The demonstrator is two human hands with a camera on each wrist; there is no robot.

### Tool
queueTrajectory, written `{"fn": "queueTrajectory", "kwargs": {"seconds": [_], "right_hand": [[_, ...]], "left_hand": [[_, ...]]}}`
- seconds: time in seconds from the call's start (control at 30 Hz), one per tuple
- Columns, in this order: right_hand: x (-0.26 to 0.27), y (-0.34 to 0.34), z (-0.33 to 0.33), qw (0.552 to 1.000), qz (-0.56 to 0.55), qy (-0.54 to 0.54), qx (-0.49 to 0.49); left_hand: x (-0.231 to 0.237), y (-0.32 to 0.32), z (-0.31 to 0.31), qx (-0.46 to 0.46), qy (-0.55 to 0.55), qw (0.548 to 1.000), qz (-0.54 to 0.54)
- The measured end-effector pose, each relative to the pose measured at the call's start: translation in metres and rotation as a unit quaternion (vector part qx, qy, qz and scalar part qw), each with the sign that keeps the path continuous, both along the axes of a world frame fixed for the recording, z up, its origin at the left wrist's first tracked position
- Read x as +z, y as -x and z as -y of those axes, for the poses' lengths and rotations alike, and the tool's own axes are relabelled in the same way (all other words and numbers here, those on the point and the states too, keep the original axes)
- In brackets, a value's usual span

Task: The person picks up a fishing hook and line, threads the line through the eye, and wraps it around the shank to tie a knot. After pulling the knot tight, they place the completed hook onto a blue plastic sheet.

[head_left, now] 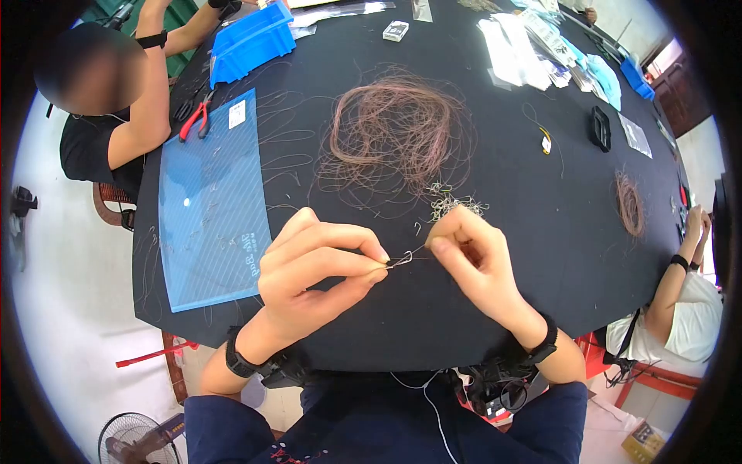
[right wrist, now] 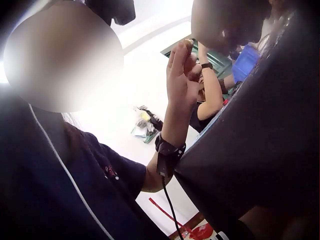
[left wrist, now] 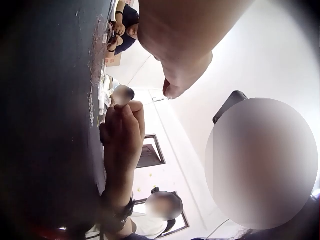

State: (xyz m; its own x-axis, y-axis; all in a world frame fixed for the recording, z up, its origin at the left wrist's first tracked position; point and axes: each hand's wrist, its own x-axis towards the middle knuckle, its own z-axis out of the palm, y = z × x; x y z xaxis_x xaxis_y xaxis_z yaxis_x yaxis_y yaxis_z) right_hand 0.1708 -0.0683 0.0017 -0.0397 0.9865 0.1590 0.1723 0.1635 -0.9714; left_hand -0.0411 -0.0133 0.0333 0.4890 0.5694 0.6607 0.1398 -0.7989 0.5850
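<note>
My left hand [head_left: 321, 267] pinches a small metal fish hook [head_left: 407, 257] between thumb and fingertips, its bend pointing to the right. A thin line [head_left: 420, 249] runs from the hook to my right hand [head_left: 478, 259], where thumb and forefinger pinch it. Just beyond the right hand lies a pile of fish hooks [head_left: 444, 203], and a single loose hook [head_left: 417, 229] rests nearer the left fingertips. In the left wrist view the hook [left wrist: 159, 99] shows small at the left fingertips. The right wrist view shows the left hand [right wrist: 182, 75] raised above the table, fingers bent.
A large tangled coil of brownish line [head_left: 394, 131] covers the table's middle. Left of it lie a blue plastic folder [head_left: 212, 209] and red-handled pliers [head_left: 197, 120]. A blue bin [head_left: 251, 42] stands behind. A smaller coil [head_left: 629, 205] lies right; other people sit around the table.
</note>
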Motion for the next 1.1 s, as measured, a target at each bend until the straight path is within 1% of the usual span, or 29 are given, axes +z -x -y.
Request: {"fn": "queueTrajectory", "kwargs": {"seconds": [0.03,0.13,0.17,0.27,0.3,0.4,0.43,0.53,0.63,0.73,0.83,0.93,1.03,1.1], "right_hand": [[-0.003,-0.001,-0.001,1.000,-0.020,-0.018,-0.002],[0.010,-0.001,0.002,0.997,-0.077,0.031,0.008],[0.012,-0.003,0.003,0.997,-0.060,0.042,0.013],[0.007,-0.005,0.002,0.996,-0.072,-0.035,0.024],[0.009,-0.002,0.002,0.995,-0.088,-0.051,0.005],[0.010,-0.009,0.000,0.993,-0.062,-0.101,0.001],[0.011,-0.009,0.002,0.993,-0.087,-0.080,-0.007],[0.017,-0.012,0.002,0.996,0.003,-0.088,-0.019],[0.021,-0.011,-0.001,0.988,0.043,-0.144,-0.014],[0.018,-0.019,-0.010,0.956,0.141,-0.257,0.021],[0.022,-0.022,-0.009,0.944,0.187,-0.270,0.014],[0.023,-0.022,-0.009,0.939,0.206,-0.274,0.011],[0.020,-0.018,-0.010,0.943,0.192,-0.269,-0.027],[0.020,-0.017,-0.010,0.945,0.197,-0.259,-0.033]], "left_hand": [[0.001,0.000,0.000,0.001,-0.003,1.000,-0.001],[0.002,0.003,0.002,0.002,0.005,1.000,-0.019],[0.002,0.003,0.002,0.003,-0.001,1.000,-0.015],[0.000,0.002,0.000,0.005,-0.019,1.000,-0.008],[0.000,0.002,0.000,0.004,-0.023,1.000,-0.011],[-0.001,0.002,-0.001,0.002,-0.032,0.999,-0.015],[-0.002,0.002,-0.001,0.001,-0.034,0.999,-0.016],[-0.002,0.002,-0.001,0.002,-0.033,0.999,-0.016],[-0.002,0.001,-0.001,-0.001,-0.032,0.999,-0.014],[-0.001,0.001,0.000,-0.004,-0.028,0.999,-0.018],[0.001,0.000,0.000,-0.013,-0.029,0.999,-0.021],[0.002,0.002,0.003,-0.009,-0.012,0.999,-0.035],[0.000,0.001,0.004,-0.014,-0.020,0.999,-0.041],[-0.001,-0.002,0.002,-0.020,-0.032,0.999,-0.031]]}}
